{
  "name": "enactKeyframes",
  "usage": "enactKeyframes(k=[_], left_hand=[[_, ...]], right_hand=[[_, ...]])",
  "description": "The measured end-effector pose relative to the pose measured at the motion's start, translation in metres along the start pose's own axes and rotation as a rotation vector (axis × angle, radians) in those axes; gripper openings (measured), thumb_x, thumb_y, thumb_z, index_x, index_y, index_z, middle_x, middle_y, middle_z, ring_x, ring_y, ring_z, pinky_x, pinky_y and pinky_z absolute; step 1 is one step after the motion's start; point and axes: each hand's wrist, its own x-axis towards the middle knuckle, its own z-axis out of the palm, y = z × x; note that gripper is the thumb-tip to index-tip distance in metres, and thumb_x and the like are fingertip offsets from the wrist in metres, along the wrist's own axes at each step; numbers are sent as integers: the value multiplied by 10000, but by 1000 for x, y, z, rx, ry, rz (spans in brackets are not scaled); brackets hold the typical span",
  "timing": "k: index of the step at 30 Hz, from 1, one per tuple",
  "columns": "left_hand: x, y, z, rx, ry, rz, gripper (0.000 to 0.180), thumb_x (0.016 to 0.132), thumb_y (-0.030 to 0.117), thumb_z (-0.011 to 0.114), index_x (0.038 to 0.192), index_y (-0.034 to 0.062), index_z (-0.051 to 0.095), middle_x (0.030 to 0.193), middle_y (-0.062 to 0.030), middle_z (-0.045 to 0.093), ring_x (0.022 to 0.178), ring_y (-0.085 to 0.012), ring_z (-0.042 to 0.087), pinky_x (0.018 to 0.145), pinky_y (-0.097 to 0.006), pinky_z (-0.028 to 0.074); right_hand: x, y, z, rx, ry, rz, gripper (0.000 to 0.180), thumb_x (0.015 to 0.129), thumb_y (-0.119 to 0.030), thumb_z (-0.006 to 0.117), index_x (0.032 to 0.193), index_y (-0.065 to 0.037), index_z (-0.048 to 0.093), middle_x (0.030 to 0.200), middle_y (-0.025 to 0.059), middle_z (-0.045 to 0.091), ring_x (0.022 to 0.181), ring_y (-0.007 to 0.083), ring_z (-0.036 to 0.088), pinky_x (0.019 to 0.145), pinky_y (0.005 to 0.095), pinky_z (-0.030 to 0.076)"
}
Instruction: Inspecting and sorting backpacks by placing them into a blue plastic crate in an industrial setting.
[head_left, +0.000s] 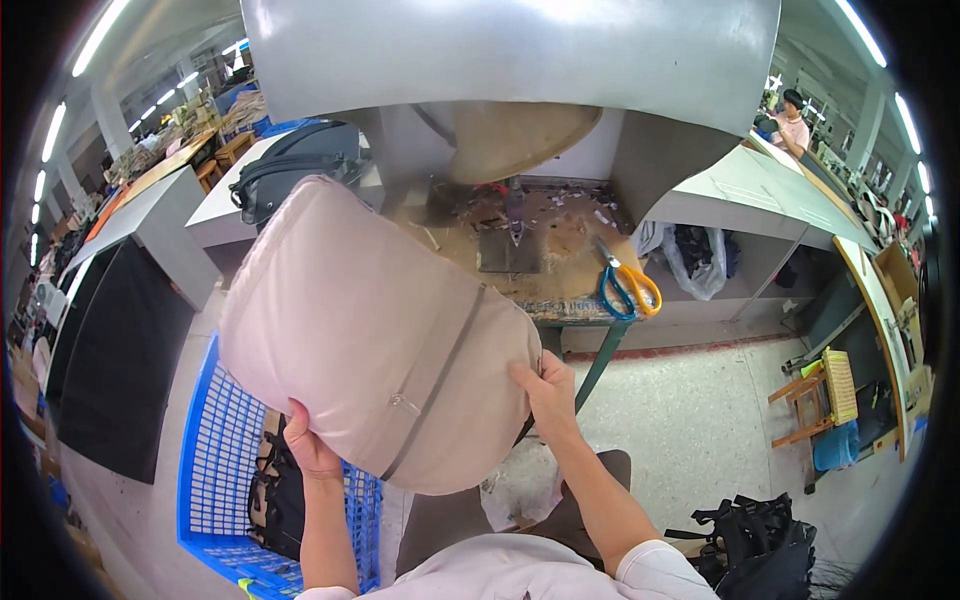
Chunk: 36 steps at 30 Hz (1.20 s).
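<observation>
A large pale pinkish-beige fabric bag piece point(350, 320), rounded at its lower end, is held up tilted in front of me. A dark strip that looks like a zipper runs across it, with a small pale mark beside the strip. My left hand point(312, 448) grips its lower left edge, the thumb on the near face and the fingers mostly behind. At its right edge, my right hand point(550, 395) pinches the rim between thumb and fingers. Beyond the fabric, scissors point(632, 290) with one orange and one blue handle lie at the right of a worn work surface point(570, 245).
A metal hood point(510, 55) overhangs the work surface, which carries a small upright metal fixture point(516, 215) and scraps. A blue plastic basket point(215, 440) with black pieces stands at left. Black bags point(760, 545) sit on the floor at right. A dark backpack point(300, 165) rests behind left.
</observation>
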Motion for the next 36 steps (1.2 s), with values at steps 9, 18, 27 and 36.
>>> enactKeyframes(k=[9,18,27,36], left_hand=[[30,-39,6,-140,-56,-139,457,834,192,539,1224,5,390,1212,-128,477,1106,-275,456,970,-433,344],[40,-58,9,-241,-64,-222,431,837,196,538,1201,-3,420,1215,-136,477,1119,-281,448,980,-436,331],[45,-64,7,-263,-54,-229,433,838,191,538,1200,-13,415,1218,-141,473,1118,-282,449,978,-439,334],[40,-74,8,-277,-37,-273,449,831,188,549,1208,-13,409,1215,-141,476,1118,-278,450,978,-438,336]], right_hand=[[26,-37,-9,68,54,-74,118,761,-45,596,848,34,594,790,15,604,673,53,521,634,202,427],[44,-34,-26,7,85,-79,74,741,-34,611,798,13,606,736,-4,588,610,41,496,568,186,406],[50,-42,-27,10,40,-62,105,748,-28,592,840,19,611,756,-2,593,622,42,511,568,191,411],[43,-36,-43,-42,66,-111,113,754,-43,592,848,15,613,748,-10,593,627,37,506,580,189,410]])
